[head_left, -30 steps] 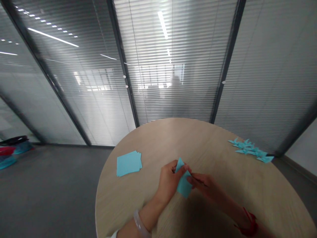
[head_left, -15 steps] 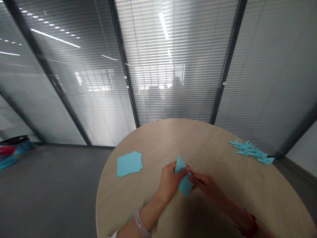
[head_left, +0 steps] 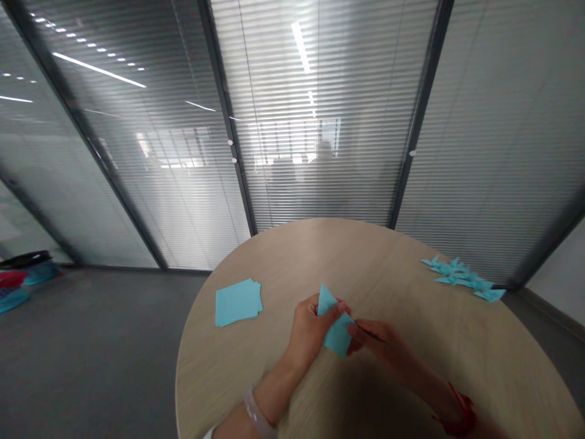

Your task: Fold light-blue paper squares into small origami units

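Observation:
A light blue folded paper [head_left: 336, 332] is held between both hands just above the round wooden table [head_left: 411, 366]. My left hand [head_left: 311, 326] pinches its upper left part, thumb over the top flap. My right hand [head_left: 379, 340] pinches its right edge with fingers pressed together. The paper's upper tip points up and away from me, and its lower corner hangs toward the table.
A small stack of light blue square sheets [head_left: 238, 301] lies on the table's left side. Several folded blue paper figures [head_left: 464, 278] lie at the far right edge. Glass partitions with blinds [head_left: 320, 122] stand behind the table. Coloured items [head_left: 21, 277] sit on the grey floor at left.
The paper's upper tip has tilted slightly left and risen a little as both hands work it. The hands stay in nearly the same place.

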`<action>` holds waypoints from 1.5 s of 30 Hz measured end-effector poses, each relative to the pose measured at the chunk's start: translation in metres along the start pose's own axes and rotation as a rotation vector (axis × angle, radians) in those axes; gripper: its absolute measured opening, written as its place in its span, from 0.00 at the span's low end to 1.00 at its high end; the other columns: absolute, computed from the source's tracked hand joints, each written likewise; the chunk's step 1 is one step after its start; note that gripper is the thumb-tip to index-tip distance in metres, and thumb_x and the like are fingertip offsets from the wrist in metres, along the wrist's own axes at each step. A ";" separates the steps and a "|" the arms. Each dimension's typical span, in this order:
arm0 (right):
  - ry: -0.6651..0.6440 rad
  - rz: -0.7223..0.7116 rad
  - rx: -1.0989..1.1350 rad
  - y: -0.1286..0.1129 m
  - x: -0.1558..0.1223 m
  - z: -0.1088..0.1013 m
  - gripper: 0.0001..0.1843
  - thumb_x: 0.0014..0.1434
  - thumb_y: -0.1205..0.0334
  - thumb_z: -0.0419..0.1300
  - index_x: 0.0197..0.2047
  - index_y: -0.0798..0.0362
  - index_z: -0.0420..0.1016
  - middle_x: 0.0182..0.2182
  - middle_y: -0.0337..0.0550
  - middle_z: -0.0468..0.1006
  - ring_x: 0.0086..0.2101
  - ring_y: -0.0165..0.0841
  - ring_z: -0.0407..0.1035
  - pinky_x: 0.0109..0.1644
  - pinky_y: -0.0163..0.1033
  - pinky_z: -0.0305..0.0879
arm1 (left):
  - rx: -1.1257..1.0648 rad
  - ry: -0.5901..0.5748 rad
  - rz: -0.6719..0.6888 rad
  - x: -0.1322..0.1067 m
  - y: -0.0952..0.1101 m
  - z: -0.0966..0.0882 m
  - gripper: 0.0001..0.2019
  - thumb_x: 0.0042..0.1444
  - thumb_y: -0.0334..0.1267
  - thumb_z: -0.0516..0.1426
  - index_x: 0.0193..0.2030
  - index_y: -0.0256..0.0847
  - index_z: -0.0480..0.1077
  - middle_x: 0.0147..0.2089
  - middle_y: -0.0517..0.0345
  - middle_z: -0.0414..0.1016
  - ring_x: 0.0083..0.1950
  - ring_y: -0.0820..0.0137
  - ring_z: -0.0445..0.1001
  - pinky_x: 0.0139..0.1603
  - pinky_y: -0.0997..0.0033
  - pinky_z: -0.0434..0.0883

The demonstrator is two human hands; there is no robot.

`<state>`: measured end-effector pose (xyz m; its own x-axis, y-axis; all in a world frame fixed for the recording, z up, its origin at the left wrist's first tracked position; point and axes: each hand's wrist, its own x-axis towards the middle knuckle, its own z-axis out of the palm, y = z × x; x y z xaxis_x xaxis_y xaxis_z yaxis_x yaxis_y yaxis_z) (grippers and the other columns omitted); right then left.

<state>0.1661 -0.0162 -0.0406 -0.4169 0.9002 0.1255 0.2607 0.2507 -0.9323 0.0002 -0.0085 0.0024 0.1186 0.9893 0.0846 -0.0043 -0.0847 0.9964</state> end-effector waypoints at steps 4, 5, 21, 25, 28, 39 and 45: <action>0.032 0.007 -0.011 -0.005 -0.001 0.000 0.31 0.62 0.38 0.47 0.28 0.55 0.77 0.26 0.47 0.81 0.30 0.38 0.75 0.38 0.40 0.69 | -0.024 -0.045 -0.026 0.001 0.000 0.001 0.15 0.46 0.47 0.63 0.28 0.33 0.76 0.27 0.52 0.77 0.27 0.68 0.73 0.29 0.72 0.70; 0.037 0.006 -0.012 -0.005 -0.001 0.000 0.32 0.61 0.36 0.46 0.27 0.55 0.77 0.26 0.48 0.81 0.30 0.38 0.75 0.38 0.40 0.68 | -0.030 -0.055 -0.026 0.001 0.000 0.001 0.15 0.46 0.46 0.63 0.28 0.33 0.76 0.27 0.52 0.77 0.27 0.69 0.73 0.29 0.72 0.69; -0.070 0.061 -0.177 -0.006 -0.004 0.006 0.22 0.64 0.52 0.47 0.28 0.54 0.75 0.26 0.48 0.81 0.29 0.38 0.75 0.36 0.40 0.67 | -0.012 -0.019 -0.020 -0.001 -0.002 0.001 0.15 0.47 0.47 0.62 0.27 0.33 0.76 0.26 0.53 0.77 0.25 0.69 0.72 0.26 0.73 0.68; -0.113 0.040 -0.212 -0.010 -0.006 0.010 0.17 0.63 0.57 0.49 0.30 0.54 0.74 0.27 0.46 0.82 0.29 0.38 0.76 0.36 0.38 0.67 | 0.028 0.018 -0.005 0.000 -0.002 0.001 0.15 0.49 0.46 0.61 0.29 0.33 0.76 0.27 0.52 0.78 0.27 0.69 0.73 0.27 0.74 0.69; -0.102 0.041 -0.229 -0.016 -0.006 0.010 0.19 0.63 0.57 0.48 0.28 0.53 0.75 0.26 0.46 0.82 0.29 0.38 0.76 0.35 0.39 0.67 | 0.064 0.006 0.016 0.000 -0.004 0.001 0.14 0.51 0.45 0.60 0.29 0.33 0.76 0.28 0.52 0.78 0.28 0.69 0.74 0.28 0.74 0.69; -0.112 0.059 -0.249 -0.014 -0.008 0.012 0.18 0.60 0.60 0.50 0.28 0.55 0.79 0.27 0.50 0.83 0.30 0.41 0.77 0.36 0.40 0.68 | 0.278 -0.070 0.111 -0.004 -0.010 0.002 0.14 0.57 0.45 0.56 0.31 0.37 0.76 0.29 0.55 0.78 0.29 0.70 0.74 0.30 0.75 0.68; -0.110 0.045 -0.230 -0.013 -0.007 0.011 0.18 0.61 0.59 0.49 0.29 0.53 0.79 0.26 0.48 0.82 0.29 0.40 0.77 0.35 0.39 0.69 | 0.265 -0.105 0.114 -0.003 -0.011 0.001 0.16 0.58 0.47 0.55 0.31 0.36 0.76 0.30 0.54 0.79 0.30 0.69 0.74 0.30 0.75 0.69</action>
<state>0.1565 -0.0295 -0.0332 -0.4896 0.8712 0.0361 0.4672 0.2971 -0.8328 0.0009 -0.0112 -0.0087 0.2340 0.9553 0.1807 0.2343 -0.2358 0.9431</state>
